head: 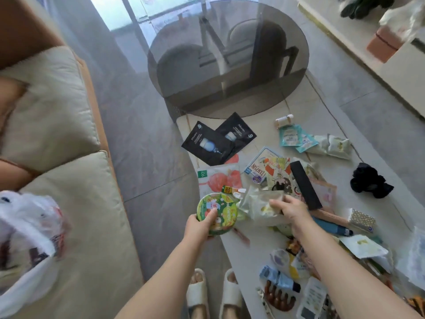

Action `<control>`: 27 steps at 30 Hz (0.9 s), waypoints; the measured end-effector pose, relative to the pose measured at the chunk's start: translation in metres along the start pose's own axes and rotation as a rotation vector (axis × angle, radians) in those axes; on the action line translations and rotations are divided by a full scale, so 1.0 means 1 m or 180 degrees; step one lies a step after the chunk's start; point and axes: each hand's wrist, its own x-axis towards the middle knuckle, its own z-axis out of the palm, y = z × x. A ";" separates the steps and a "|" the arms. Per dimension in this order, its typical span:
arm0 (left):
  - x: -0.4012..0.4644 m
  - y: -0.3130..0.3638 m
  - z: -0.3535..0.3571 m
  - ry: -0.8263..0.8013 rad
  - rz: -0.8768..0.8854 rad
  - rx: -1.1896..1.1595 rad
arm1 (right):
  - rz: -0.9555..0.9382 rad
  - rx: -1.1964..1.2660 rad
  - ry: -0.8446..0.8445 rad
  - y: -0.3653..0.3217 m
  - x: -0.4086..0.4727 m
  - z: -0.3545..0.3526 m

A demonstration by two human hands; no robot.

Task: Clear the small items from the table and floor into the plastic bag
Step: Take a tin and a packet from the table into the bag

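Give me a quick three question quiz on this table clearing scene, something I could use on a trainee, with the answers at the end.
1. True or false: the left hand grips the round green tin.
2. Which thing does the right hand hold? A) black scrunchie B) pale translucent packet C) brown hair claw
3. Where does the white plastic bag lie?

Key
1. True.
2. B.
3. On the beige sofa, to the person's left, away from both hands.
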 end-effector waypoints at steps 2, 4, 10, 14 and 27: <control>-0.006 0.002 -0.025 0.0083 -0.0004 -0.0213 | -0.0091 -0.0136 -0.0103 -0.007 -0.004 0.026; -0.011 0.002 -0.053 0.0177 -0.0015 -0.0450 | -0.0154 -0.0205 -0.0220 -0.014 -0.011 0.056; -0.021 -0.009 -0.150 0.0598 -0.0115 -0.1071 | -0.0301 -0.0414 -0.0700 -0.038 -0.059 0.158; -0.026 -0.026 -0.221 0.0914 -0.0155 -0.1412 | -0.0553 -0.0724 -0.0913 -0.043 -0.084 0.232; -0.035 -0.063 -0.438 0.1741 -0.0144 -0.2592 | -0.0703 -0.1097 -0.1558 -0.048 -0.174 0.477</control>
